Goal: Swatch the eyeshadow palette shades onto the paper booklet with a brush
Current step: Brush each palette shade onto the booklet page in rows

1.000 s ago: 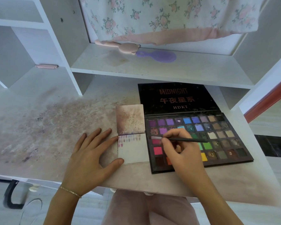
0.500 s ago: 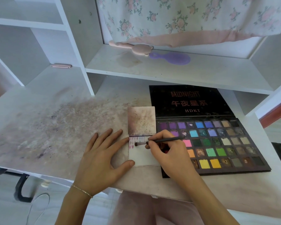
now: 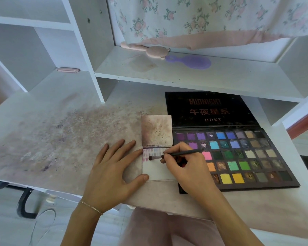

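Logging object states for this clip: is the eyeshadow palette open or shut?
Open. The eyeshadow palette has its black lid folded back flat on the desk, and its colour pans are exposed.

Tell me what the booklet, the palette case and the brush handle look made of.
Small stained white paper booklet: matte paper, creased at its fold, taking powder streaks. Black eyeshadow palette: probably cardboard or plastic, slight sheen, printed lid. Thin dark makeup brush: smooth handle, wood or plastic, unclear.
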Demonstrator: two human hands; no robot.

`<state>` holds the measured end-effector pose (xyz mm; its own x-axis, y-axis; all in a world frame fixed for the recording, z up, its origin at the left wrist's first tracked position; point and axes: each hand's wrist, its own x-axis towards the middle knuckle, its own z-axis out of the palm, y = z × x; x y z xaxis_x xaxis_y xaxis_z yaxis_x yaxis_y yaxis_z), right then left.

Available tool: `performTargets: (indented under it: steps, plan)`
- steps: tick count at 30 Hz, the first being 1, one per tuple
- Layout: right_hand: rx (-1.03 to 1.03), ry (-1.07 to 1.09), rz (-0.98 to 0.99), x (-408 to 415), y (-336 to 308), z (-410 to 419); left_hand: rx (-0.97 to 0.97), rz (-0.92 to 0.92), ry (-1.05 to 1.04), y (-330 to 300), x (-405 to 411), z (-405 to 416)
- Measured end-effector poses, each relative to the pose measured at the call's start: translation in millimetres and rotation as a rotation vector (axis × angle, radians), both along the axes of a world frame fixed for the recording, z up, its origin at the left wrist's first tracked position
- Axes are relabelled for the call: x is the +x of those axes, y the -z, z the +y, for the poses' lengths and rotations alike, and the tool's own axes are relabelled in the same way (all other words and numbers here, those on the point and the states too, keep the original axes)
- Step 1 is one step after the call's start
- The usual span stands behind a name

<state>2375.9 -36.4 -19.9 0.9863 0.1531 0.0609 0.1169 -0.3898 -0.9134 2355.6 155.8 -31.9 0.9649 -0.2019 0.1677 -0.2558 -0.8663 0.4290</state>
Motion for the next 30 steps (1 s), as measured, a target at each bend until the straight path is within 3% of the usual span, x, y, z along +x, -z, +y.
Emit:
performTargets:
  steps: [30]
  plan:
    - [0.013, -0.022, 0.027, -0.4, -3.3, 0.0, 0.006, -0.011, 0.003, 1.4, 0.3, -0.1]
